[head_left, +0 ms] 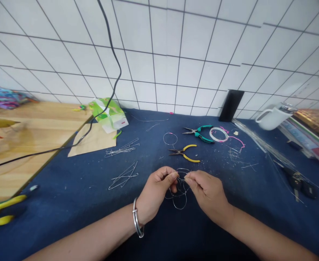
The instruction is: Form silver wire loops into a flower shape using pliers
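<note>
Between my two hands is a piece of thin silver wire bent into several loops. My left hand, with a silver bangle on its wrist, pinches the wire from the left. From the right, my right hand pinches the same wire near its top, thumb against forefinger. The fingertips are close together and hide part of the wire. Just beyond them lie yellow-handled pliers, jaws to the left. A wire ring with a bit of pink on it rests behind those. Teal-handled long-nose pliers lie farther back.
Bent wire pieces and a wire bundle lie left. At right are a white ring spool with pink cord, wire scraps, keys and a white mug. A black cable crosses the wooden board.
</note>
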Available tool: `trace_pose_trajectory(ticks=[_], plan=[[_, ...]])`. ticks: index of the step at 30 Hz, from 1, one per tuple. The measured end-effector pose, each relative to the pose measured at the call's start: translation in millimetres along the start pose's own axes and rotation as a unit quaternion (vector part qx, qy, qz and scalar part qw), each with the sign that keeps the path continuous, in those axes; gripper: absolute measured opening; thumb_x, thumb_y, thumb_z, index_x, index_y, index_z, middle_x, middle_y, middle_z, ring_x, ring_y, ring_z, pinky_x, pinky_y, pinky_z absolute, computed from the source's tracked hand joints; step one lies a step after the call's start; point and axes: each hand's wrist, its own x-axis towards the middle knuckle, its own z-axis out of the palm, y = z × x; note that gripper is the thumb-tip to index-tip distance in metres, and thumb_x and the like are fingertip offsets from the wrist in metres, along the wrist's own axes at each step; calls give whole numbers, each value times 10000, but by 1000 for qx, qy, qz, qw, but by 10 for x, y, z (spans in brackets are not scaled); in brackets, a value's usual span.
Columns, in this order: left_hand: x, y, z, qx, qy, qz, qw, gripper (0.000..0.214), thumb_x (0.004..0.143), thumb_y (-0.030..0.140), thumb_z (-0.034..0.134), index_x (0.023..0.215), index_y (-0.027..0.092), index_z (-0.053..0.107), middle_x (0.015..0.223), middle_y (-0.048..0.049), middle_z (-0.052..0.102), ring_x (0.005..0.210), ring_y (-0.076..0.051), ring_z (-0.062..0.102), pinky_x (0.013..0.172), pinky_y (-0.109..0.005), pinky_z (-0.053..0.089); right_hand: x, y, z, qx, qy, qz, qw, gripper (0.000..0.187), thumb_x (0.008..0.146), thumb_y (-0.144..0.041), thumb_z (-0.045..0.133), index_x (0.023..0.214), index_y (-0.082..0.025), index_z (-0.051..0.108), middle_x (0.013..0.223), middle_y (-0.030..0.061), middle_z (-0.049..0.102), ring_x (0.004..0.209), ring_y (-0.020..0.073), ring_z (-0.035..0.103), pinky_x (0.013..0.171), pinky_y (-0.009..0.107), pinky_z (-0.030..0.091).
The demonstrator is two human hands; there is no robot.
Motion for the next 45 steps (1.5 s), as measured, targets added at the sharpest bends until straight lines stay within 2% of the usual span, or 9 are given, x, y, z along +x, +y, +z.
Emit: trace_pose_trajectory(ticks=[6, 9, 14, 18, 22, 26, 32, 41, 45], plan=[[-32, 1, 23, 24, 9, -7, 1000, 164, 799, 274, 533, 688, 156, 505, 576, 43, 509, 495, -76, 468, 524, -208, 351, -27, 62, 65, -108, 3, -74, 991, 162, 858, -172, 441, 848, -170, 603, 723, 37, 612, 677, 148, 557, 654, 280, 430], [-35, 10, 34, 42, 13, -5, 999, 171, 795, 288, 537, 689, 159, 501, 582, 43, 505, 496, -80, 472, 509, -206, 351, -33, 77, 100, -139, -2, -88, 986, 176, 856, -157, 432, 848, -162, 607, 717, 50, 612, 685, 159, 561, 659, 293, 441], [-44, 20, 25, 79, 28, 13, 996, 171, 806, 308, 522, 711, 169, 494, 553, 49, 491, 496, -88, 459, 501, -200, 342, 15, -11, 82, -63, 23, -48, 997, 156, 852, -179, 453, 936, -180, 584, 852, 48, 628, 803, 154, 578, 736, 283, 457], [-64, 15, 15, 136, 36, 28, 990, 204, 820, 341, 501, 710, 170, 499, 535, 41, 503, 500, -98, 441, 491, -200, 331, 47, -70, 71, -18, 50, 8, 999, 102, 826, -186, 486, 875, -196, 575, 825, 19, 621, 782, 135, 584, 732, 263, 460], [-73, -4, 7, 159, 37, 37, 986, 218, 834, 356, 479, 719, 172, 504, 555, 32, 523, 527, -106, 454, 511, -207, 343, 45, -65, 106, 3, 80, 62, 995, 172, 801, -176, 507, 961, -202, 563, 837, 15, 632, 767, 139, 599, 726, 267, 471], [-74, -16, 1, 171, 28, 46, 984, 224, 840, 355, 470, 716, 173, 507, 564, 30, 529, 538, -107, 457, 522, -209, 351, 42, -76, 129, 23, 80, 48, 995, 229, 813, -170, 480, 1015, -222, 576, 874, 16, 627, 815, 144, 589, 761, 280, 461], [-93, -14, 9, 176, 26, 52, 983, 202, 838, 335, 479, 729, 170, 524, 572, 30, 537, 531, -98, 454, 524, -201, 355, 52, -123, 153, 51, 87, 94, 990, 227, 782, -122, 486, 960, -214, 591, 860, 8, 613, 775, 132, 575, 723, 262, 460], [-115, -37, 12, 162, 28, 61, 984, 180, 838, 321, 478, 760, 172, 544, 582, 27, 540, 555, -108, 487, 535, -205, 374, 43, -155, 139, 75, 74, 97, 990, 193, 771, -92, 466, 891, -200, 571, 829, 4, 593, 742, 126, 557, 693, 256, 447], [-115, 12, 27, 192, 34, 64, 979, 184, 817, 305, 507, 706, 162, 541, 562, 26, 534, 540, -111, 484, 535, -213, 378, 34, -129, 143, 71, 63, 94, 991, 201, 787, -118, 467, 942, -207, 558, 854, 8, 595, 765, 130, 561, 707, 262, 449]])
